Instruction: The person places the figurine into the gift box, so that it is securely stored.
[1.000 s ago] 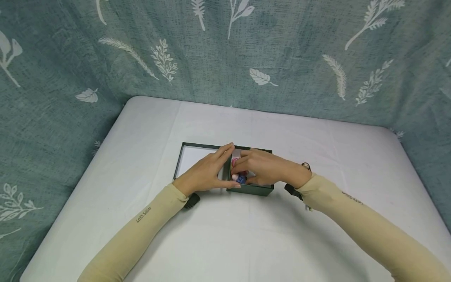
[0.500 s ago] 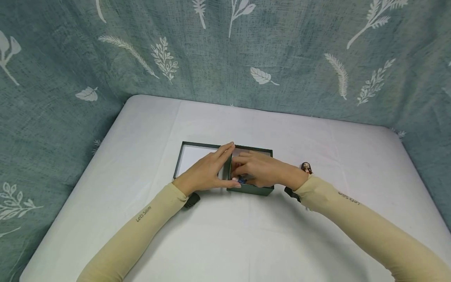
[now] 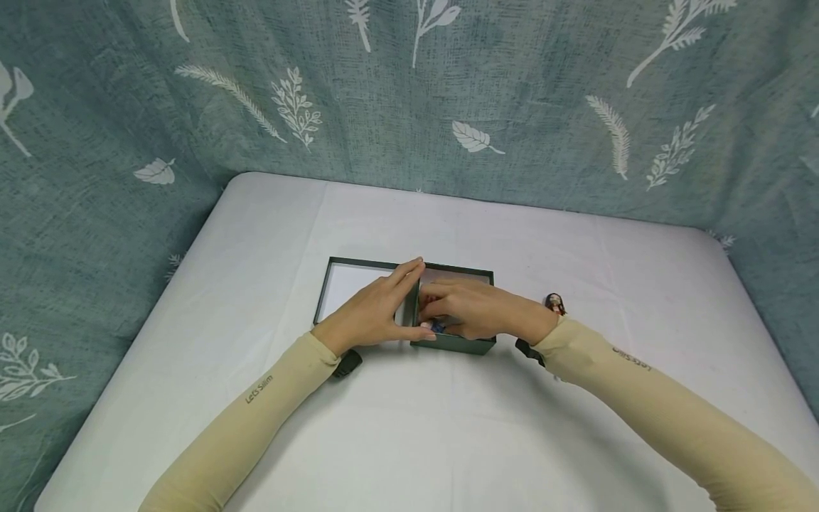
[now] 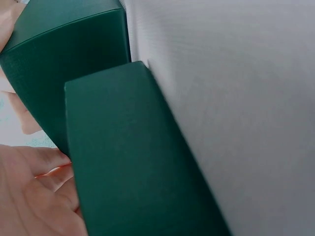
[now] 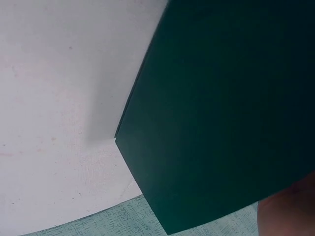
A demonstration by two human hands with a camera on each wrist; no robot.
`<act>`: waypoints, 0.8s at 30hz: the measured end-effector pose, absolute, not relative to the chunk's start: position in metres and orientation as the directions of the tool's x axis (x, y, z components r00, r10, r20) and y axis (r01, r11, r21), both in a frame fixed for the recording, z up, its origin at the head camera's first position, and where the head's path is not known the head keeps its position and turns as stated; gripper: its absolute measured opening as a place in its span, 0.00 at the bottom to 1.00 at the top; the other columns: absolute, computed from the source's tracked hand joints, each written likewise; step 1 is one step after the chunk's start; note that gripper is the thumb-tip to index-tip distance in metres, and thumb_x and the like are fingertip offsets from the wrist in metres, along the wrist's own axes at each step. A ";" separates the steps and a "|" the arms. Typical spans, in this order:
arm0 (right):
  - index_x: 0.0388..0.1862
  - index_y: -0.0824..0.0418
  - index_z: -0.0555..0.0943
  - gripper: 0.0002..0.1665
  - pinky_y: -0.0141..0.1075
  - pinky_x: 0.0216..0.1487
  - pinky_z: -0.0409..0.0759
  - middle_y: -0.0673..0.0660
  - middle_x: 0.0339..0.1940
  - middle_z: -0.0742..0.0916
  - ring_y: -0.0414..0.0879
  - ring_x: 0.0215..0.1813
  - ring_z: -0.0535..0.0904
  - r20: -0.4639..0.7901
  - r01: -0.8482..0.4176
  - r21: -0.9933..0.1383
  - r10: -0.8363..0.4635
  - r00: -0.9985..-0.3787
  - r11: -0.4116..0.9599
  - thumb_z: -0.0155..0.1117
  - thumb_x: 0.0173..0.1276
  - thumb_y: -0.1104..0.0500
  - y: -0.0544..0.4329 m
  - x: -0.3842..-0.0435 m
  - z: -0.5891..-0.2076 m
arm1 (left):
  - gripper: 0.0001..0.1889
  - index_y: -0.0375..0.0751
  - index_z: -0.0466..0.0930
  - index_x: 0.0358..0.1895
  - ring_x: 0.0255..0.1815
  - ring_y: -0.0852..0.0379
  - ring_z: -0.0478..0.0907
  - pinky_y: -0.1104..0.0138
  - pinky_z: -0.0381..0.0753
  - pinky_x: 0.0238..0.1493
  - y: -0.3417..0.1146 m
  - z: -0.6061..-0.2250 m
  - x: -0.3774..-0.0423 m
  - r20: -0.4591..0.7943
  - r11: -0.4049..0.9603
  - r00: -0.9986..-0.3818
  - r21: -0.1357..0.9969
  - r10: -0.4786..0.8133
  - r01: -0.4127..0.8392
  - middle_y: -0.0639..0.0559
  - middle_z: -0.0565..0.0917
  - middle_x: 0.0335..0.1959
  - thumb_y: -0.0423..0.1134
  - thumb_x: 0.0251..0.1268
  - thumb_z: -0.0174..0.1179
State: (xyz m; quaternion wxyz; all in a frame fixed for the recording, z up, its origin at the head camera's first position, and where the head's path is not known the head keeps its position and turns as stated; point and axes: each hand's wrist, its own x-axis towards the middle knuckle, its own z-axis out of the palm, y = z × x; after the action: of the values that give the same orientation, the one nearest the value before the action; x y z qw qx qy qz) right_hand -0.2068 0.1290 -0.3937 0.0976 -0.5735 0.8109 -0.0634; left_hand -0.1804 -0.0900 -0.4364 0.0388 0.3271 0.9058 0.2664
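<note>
- A person in beige sleeves [image 3: 630,384] leans both arms over a white-covered table [image 3: 397,441], bare hands meeting at a dark green rectangular box [image 3: 453,344].
- The left hand [image 3: 374,309] lies along the box's left wall, its fingers straight and unclenched, thumb spread away from them toward the near corner.
- The right hand [image 3: 467,306] dips inside the box, fingers bent downward; from where I stand, I cannot tell whether they grasp anything or merely touch what lies within.
- The box itself sits directly beneath the right fingers, its left rim beside the left fingertips and its near wall just in front of the right thumb.
- A small blue-and-pale-pink item [image 3: 437,327] shows inside the box, between the left thumb and the right fingers, mostly hidden from me.
- To the left of the left fingers, partly under that hand, a shallow green-rimmed tray with a white interior [image 3: 348,284] lies just beside the box.
- Well right of the right fingers, near the wrist, rests a dark-haired doll figurine [image 3: 554,304], partly covered by the arm.
- Beyond all the fingers hangs a teal curtain [image 3: 397,121] printed with white leaves.
</note>
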 end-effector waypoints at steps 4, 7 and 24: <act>0.50 0.54 0.86 0.21 0.36 0.52 0.80 0.49 0.49 0.82 0.41 0.49 0.78 -0.087 -0.907 -0.244 -0.939 -0.331 0.343 0.76 0.56 0.65 0.129 -0.206 -0.393 | 0.57 0.41 0.42 0.80 0.71 0.46 0.66 0.53 0.71 0.67 -0.091 -0.437 -0.180 0.103 0.643 -0.782 0.508 0.615 0.573 0.50 0.48 0.81 0.70 0.56 0.60; 0.51 0.54 0.85 0.22 0.37 0.52 0.79 0.49 0.50 0.82 0.41 0.49 0.78 -0.089 -0.904 -0.255 -0.939 -0.333 0.344 0.76 0.56 0.66 0.130 -0.207 -0.392 | 0.57 0.41 0.42 0.80 0.71 0.46 0.65 0.52 0.70 0.67 -0.091 -0.437 -0.180 0.105 0.641 -0.781 0.511 0.616 0.573 0.50 0.48 0.81 0.70 0.57 0.60; 0.52 0.53 0.84 0.23 0.40 0.55 0.79 0.52 0.54 0.79 0.44 0.54 0.77 -0.081 -0.899 -0.235 -0.930 -0.359 0.368 0.76 0.57 0.63 0.135 -0.209 -0.392 | 0.58 0.42 0.41 0.80 0.72 0.45 0.64 0.51 0.70 0.68 -0.090 -0.436 -0.181 0.095 0.639 -0.778 0.513 0.621 0.573 0.50 0.46 0.81 0.72 0.57 0.58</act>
State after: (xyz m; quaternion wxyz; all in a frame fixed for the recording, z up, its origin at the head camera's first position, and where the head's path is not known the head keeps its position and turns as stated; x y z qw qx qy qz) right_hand -0.2090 0.1355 -0.3919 0.1004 -0.5570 0.8210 -0.0751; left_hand -0.1813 -0.0904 -0.4362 0.0452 0.3303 0.9041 0.2673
